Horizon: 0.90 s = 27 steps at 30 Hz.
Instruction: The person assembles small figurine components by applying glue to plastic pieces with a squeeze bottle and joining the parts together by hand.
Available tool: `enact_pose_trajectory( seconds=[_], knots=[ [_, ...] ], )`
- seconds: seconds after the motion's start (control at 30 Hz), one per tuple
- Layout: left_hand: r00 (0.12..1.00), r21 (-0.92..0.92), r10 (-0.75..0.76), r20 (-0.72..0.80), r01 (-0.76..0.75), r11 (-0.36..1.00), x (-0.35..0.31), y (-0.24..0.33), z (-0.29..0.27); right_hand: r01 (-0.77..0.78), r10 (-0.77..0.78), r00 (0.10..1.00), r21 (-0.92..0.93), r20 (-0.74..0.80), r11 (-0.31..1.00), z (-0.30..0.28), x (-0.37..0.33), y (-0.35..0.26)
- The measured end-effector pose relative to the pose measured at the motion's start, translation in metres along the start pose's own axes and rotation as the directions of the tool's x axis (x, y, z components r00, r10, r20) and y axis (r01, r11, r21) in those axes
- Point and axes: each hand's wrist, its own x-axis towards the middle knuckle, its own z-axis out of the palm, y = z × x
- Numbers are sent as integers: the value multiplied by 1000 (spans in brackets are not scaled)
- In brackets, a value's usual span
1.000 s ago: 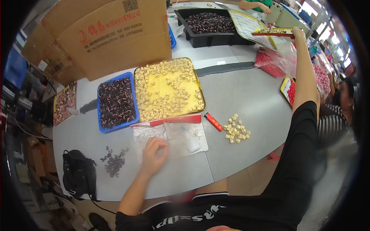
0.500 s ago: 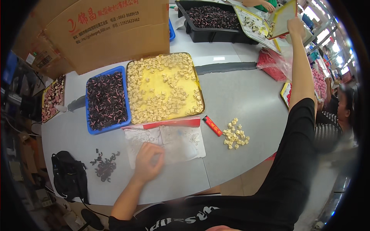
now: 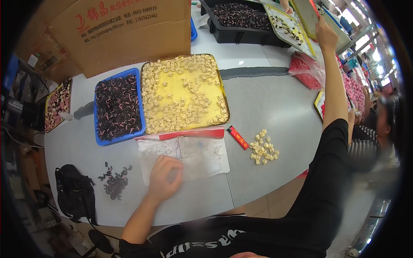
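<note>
My left hand [image 3: 165, 178] lies on the lower part of a worn white sheet [image 3: 202, 161]. Its fingers are curled, thumb against forefinger; whether anything is in them is hidden. My right arm stretches to the far right, where my right hand [image 3: 325, 34] grips the red edge of a yellowish tray [image 3: 304, 15] tilted up beside another tray [image 3: 301, 42] of small dark and pale pieces. A yellow tray [image 3: 172, 101] of cream cube-like pieces and a blue tray [image 3: 141, 105] of black and pink curved pieces stand beyond the sheet.
A red lighter [image 3: 238, 137] lies beside loose cream pieces [image 3: 264, 148]. Loose black pieces [image 3: 115, 182] and a black bag [image 3: 75, 193] are at the left. A cardboard box [image 3: 129, 47], black bin [image 3: 241, 36] and red bag [image 3: 303, 71] stand farther back. Other people sit at right.
My right hand has shifted slightly left and down, and the tray in it has turned and moved up toward the picture's top edge. My left hand stays nearly in place.
</note>
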Motion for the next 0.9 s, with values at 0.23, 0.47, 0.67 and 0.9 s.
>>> enact_pose_trajectory(
  seconds=[0.23, 0.47, 0.67, 0.9],
  knots=[
    [1000, -48, -18, -19, 17, 999, 0, 1, 6, -657, 688, 724, 349, 45, 668, -72, -68, 64],
    [994, -13, -96, -44, 96, 995, -8, 2, 0, -814, 405, 467, 561, 786, -150, -102, -223, -19],
    [993, -13, -47, -110, 46, 999, -8, 0, 7, -879, 111, 404, 419, 908, -229, -98, -249, -85],
    [936, 171, 256, -239, -219, 961, -14, 12, -6, -757, -15, 585, 552, 811, 351, -64, -240, -124]
  ],
)
